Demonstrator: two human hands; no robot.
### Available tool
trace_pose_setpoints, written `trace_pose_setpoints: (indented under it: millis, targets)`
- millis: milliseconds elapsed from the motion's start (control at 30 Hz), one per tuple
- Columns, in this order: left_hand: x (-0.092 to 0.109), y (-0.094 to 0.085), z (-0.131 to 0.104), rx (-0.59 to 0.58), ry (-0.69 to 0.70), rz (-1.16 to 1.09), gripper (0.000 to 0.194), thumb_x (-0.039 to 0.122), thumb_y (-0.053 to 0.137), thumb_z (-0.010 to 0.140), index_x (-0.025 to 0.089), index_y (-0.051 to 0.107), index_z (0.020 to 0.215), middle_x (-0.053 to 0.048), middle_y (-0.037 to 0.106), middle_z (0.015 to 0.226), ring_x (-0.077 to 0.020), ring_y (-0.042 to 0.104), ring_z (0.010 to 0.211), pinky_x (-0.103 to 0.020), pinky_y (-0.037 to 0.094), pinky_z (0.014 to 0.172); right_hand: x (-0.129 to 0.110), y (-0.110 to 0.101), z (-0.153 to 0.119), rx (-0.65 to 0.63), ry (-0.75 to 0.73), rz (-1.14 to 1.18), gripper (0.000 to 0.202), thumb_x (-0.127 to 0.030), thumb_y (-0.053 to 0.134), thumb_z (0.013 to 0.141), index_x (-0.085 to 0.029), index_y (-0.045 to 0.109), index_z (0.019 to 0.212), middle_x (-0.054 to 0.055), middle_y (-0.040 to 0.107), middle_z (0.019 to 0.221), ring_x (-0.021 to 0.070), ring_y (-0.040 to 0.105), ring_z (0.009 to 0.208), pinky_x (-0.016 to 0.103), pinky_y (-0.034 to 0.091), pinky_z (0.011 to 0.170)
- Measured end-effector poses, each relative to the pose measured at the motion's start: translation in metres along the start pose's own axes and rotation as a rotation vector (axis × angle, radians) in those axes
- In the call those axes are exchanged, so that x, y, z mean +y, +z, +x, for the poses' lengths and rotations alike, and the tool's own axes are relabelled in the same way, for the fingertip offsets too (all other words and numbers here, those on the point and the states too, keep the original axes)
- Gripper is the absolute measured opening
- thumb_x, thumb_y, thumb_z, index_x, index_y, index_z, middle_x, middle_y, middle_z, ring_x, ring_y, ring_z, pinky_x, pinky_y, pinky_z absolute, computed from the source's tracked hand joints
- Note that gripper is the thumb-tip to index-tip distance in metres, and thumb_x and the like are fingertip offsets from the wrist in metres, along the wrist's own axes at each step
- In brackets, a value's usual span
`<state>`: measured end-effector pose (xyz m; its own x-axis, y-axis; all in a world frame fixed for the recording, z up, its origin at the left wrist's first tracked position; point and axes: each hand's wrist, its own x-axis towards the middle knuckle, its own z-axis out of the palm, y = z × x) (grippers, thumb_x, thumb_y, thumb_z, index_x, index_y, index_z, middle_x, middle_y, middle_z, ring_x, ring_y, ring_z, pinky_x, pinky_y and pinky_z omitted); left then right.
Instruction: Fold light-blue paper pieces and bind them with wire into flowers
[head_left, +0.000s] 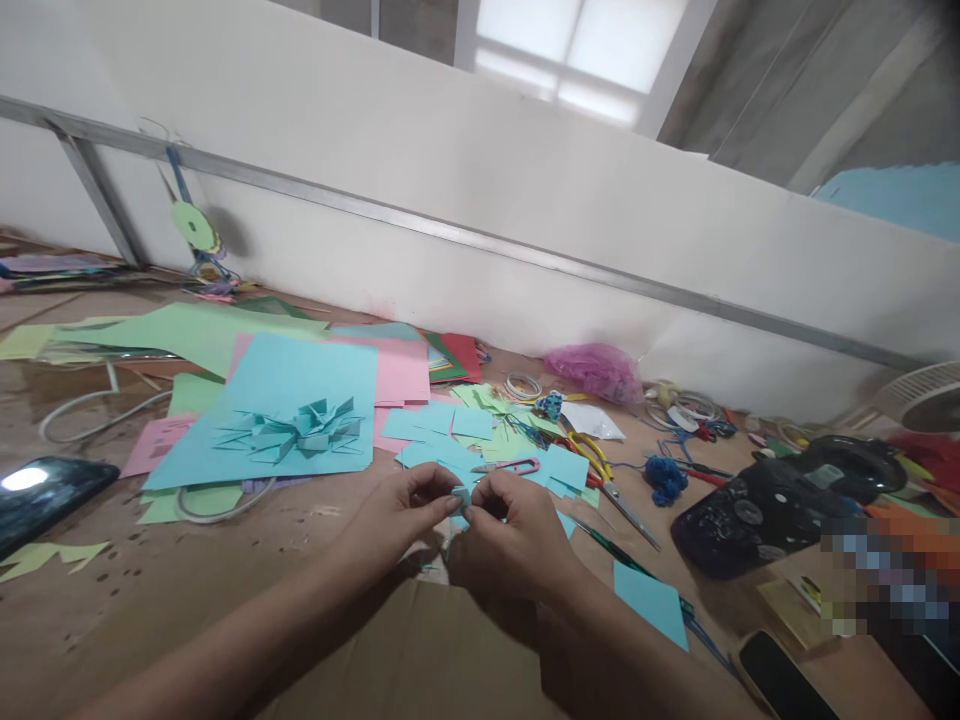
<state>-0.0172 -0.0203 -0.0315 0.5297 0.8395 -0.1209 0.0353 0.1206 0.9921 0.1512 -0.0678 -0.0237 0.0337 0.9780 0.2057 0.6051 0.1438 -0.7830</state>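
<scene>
My left hand [416, 510] and my right hand [510, 525] meet at the middle of the table, fingertips pinched together on a small piece of light blue paper [461, 494]. Part of that piece is hidden behind my fingers. Just beyond them lie light blue paper squares [427, 422] and pink-handled thread snips [514, 467]. To the left, a pile of folded blue paper pieces [307, 430] rests on a large blue sheet [259, 375]. Scissors with yellow handles [592, 458] lie on the right, blades toward me.
Green sheets [187, 330] and pink sheets [401, 370] are stacked behind. At the left is a dark phone [52, 490]; another phone [780, 680] lies at lower right. A black container [750, 510], blue yarn [665, 480] and a loose blue square [651, 600] occupy the right side. A white wall [450, 270] bounds the back.
</scene>
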Motion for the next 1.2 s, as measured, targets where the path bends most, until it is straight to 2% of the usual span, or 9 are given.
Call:
trace_pose_setpoints:
  millis: [133, 333, 500, 633, 733, 867, 1000, 1067, 1200]
  targets:
    - [-0.002, -0.002, 0.0, 0.019, -0.026, -0.059, 0.025, 0.042, 0.067, 0.078, 0.019, 0.056, 0.081, 0.005, 0.054, 0.069, -0.0076, 0.051, 0.042, -0.019, 0.033, 0.035, 0.002, 0.001, 0.0, -0.024, 0.017, 0.099, 0.007, -0.019, 0.061, 0.075, -0.019, 0.057, 0.07, -0.004, 0.057, 0.067, 0.0117, 0.049, 0.064, 0.022, 0.033, 0.058]
    - [-0.005, -0.005, 0.003, 0.014, 0.021, -0.085, 0.026, 0.04, 0.07, 0.076, 0.018, 0.057, 0.08, 0.003, 0.058, 0.073, -0.0106, 0.059, 0.051, -0.023, 0.047, 0.045, 0.002, 0.0, 0.002, -0.03, 0.1, 0.21, 0.009, -0.019, 0.063, 0.074, -0.018, 0.057, 0.067, -0.004, 0.053, 0.062, 0.0114, 0.047, 0.061, 0.023, 0.035, 0.057]
    - [-0.006, -0.004, 0.004, 0.008, 0.0, -0.1, 0.027, 0.039, 0.072, 0.074, 0.018, 0.057, 0.079, 0.003, 0.06, 0.072, -0.0076, 0.053, 0.046, -0.021, 0.041, 0.04, 0.001, 0.0, 0.003, -0.01, 0.082, 0.233, 0.011, -0.019, 0.063, 0.074, -0.018, 0.056, 0.065, -0.004, 0.051, 0.062, 0.0112, 0.045, 0.061, 0.023, 0.034, 0.058]
    - [0.002, -0.001, 0.001, 0.076, -0.043, -0.119, 0.029, 0.041, 0.074, 0.071, 0.018, 0.056, 0.078, 0.003, 0.061, 0.069, -0.008, 0.053, 0.046, -0.019, 0.038, 0.039, 0.0, 0.002, 0.002, -0.013, 0.105, 0.338, 0.011, -0.024, 0.063, 0.075, -0.018, 0.056, 0.069, -0.004, 0.052, 0.064, 0.0118, 0.045, 0.062, 0.024, 0.035, 0.058]
    - [0.008, 0.003, -0.003, 0.112, -0.068, -0.156, 0.032, 0.041, 0.075, 0.069, 0.019, 0.053, 0.076, 0.003, 0.061, 0.067, -0.0089, 0.054, 0.045, -0.019, 0.037, 0.04, -0.003, 0.004, 0.001, -0.025, 0.149, 0.402, 0.012, -0.024, 0.066, 0.071, -0.019, 0.055, 0.068, -0.004, 0.051, 0.062, 0.0122, 0.045, 0.06, 0.024, 0.035, 0.055]
    - [0.011, 0.009, -0.008, 0.113, -0.107, -0.211, 0.033, 0.042, 0.073, 0.072, 0.02, 0.049, 0.078, 0.004, 0.061, 0.066, -0.0071, 0.051, 0.042, -0.017, 0.031, 0.038, -0.004, 0.007, -0.001, -0.018, 0.196, 0.39, 0.012, -0.022, 0.064, 0.071, -0.019, 0.054, 0.066, -0.005, 0.048, 0.059, 0.0117, 0.045, 0.057, 0.023, 0.034, 0.053]
    - [0.009, 0.008, -0.007, 0.059, -0.132, -0.234, 0.036, 0.045, 0.072, 0.073, 0.021, 0.046, 0.075, 0.005, 0.058, 0.065, -0.0051, 0.044, 0.039, -0.016, 0.023, 0.035, 0.001, 0.006, -0.001, -0.031, 0.154, 0.33, 0.014, -0.023, 0.063, 0.075, -0.018, 0.052, 0.067, -0.004, 0.049, 0.061, 0.0113, 0.044, 0.06, 0.023, 0.033, 0.055]
    - [0.007, 0.005, -0.005, 0.035, -0.148, -0.216, 0.037, 0.046, 0.072, 0.072, 0.021, 0.045, 0.074, 0.005, 0.057, 0.066, -0.0054, 0.044, 0.04, -0.016, 0.024, 0.035, 0.003, 0.004, 0.0, -0.051, 0.133, 0.299, 0.016, -0.024, 0.062, 0.076, -0.018, 0.052, 0.066, -0.005, 0.048, 0.061, 0.0112, 0.043, 0.061, 0.023, 0.032, 0.056]
    - [0.008, -0.001, -0.004, 0.02, -0.153, -0.131, 0.032, 0.05, 0.066, 0.077, 0.021, 0.053, 0.082, 0.003, 0.058, 0.073, -0.0091, 0.053, 0.051, -0.018, 0.033, 0.041, 0.003, 0.001, 0.001, -0.069, 0.127, 0.27, 0.014, -0.023, 0.061, 0.076, -0.018, 0.052, 0.067, -0.005, 0.048, 0.061, 0.0113, 0.043, 0.061, 0.023, 0.031, 0.056]
